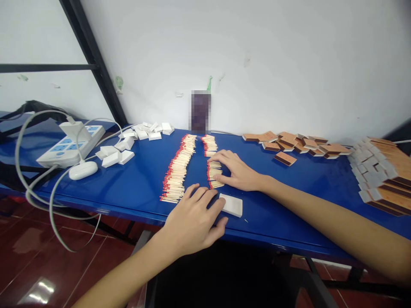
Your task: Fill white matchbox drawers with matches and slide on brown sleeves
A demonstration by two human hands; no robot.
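Note:
Two long rows of red-tipped matches lie on the blue table: a longer left row (179,169) and a shorter right row (210,145). My right hand (237,171) reaches in from the right, its thumb and fingers closed around a bunch of matches (215,172) at the near part of the right row. A white matchbox tray (233,205) lies near the table's front edge, hollow side up. My left hand (197,218) is at the tray's left end, fingers apart, with the index fingertip at the tray's edge. Whether it presses on the tray is hard to tell.
White trays (118,152) lie heaped at the back left, beside a power strip (69,145) with looping cables and a white plug-in case (83,170). Brown matchbox sleeves (289,141) are scattered at the back right. Stacked sleeves (385,175) stand far right. A pixelated object (201,111) leans on the wall.

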